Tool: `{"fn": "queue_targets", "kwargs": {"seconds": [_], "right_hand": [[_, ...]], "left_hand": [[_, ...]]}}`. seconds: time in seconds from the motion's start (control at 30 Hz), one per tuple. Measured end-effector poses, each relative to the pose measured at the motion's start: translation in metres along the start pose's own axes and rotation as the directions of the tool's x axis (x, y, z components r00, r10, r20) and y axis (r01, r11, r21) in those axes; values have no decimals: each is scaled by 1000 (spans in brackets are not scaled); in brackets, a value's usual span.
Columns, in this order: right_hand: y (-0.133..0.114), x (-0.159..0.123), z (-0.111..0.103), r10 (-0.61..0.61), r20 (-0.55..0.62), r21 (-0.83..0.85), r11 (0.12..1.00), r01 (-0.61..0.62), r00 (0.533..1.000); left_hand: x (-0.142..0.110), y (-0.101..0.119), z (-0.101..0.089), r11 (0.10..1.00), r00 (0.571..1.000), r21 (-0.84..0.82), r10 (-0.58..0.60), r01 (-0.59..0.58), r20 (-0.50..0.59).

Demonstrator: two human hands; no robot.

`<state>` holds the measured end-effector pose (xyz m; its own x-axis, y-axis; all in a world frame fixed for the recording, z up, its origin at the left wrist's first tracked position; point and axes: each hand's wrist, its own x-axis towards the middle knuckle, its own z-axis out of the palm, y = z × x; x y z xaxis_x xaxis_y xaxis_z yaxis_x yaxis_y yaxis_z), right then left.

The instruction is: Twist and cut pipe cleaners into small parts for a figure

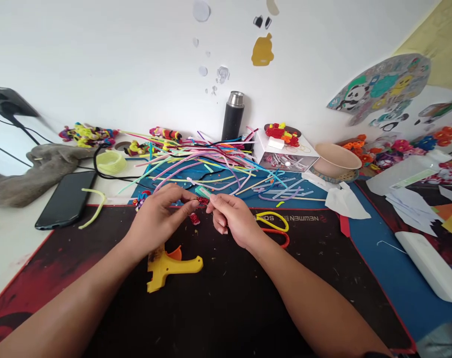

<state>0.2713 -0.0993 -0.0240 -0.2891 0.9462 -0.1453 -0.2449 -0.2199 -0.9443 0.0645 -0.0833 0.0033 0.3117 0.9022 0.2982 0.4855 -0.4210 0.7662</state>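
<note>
My left hand (pixel 162 214) and my right hand (pixel 231 216) meet over the dark mat, fingertips almost touching. Between them is a small piece of shiny red tinsel pipe cleaner (pixel 202 201), pinched by both. Fingers cover part of it. Another short red fuzzy piece (pixel 194 219) shows just below. Behind the fingertips lies a small teal object (pixel 202 192) I cannot identify. A yellow glue gun (pixel 183 266) with an orange trigger rests on the mat below my left hand. To the right of my right hand are a yellow loop (pixel 274 219) and an orange-red loop (pixel 285 239).
Behind my hands spreads a pile of coloured pipe cleaners (pixel 211 156). A black thermos (pixel 233 117) stands by the wall, near a white box (pixel 285 156) and a beige bowl (pixel 338 161). A phone (pixel 65 200) lies left; a white device (pixel 429 266) sits right.
</note>
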Motion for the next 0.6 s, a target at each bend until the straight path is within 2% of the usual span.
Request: {"fn": "queue_targets", "kwargs": {"seconds": [0.1, 0.17, 0.37, 0.6], "right_hand": [[1, 2, -2, -32, -52, 11, 999, 33, 998], [1, 2, -4, -31, -74, 8, 999, 32, 997], [0, 0, -2, -35, -33, 11, 999, 35, 999], [2, 0, -1, -78, -22, -105, 992, 75, 997]], "left_hand": [[-1, 2, -3, 956, 975, -195, -209, 221, 79], [0, 2, -4, 914, 957, -284, -265, 289, 121], [1, 3, -2, 895, 947, -310, -296, 322, 128], [-1, -3, 0, 920, 951, -258, -257, 295, 170]]}}
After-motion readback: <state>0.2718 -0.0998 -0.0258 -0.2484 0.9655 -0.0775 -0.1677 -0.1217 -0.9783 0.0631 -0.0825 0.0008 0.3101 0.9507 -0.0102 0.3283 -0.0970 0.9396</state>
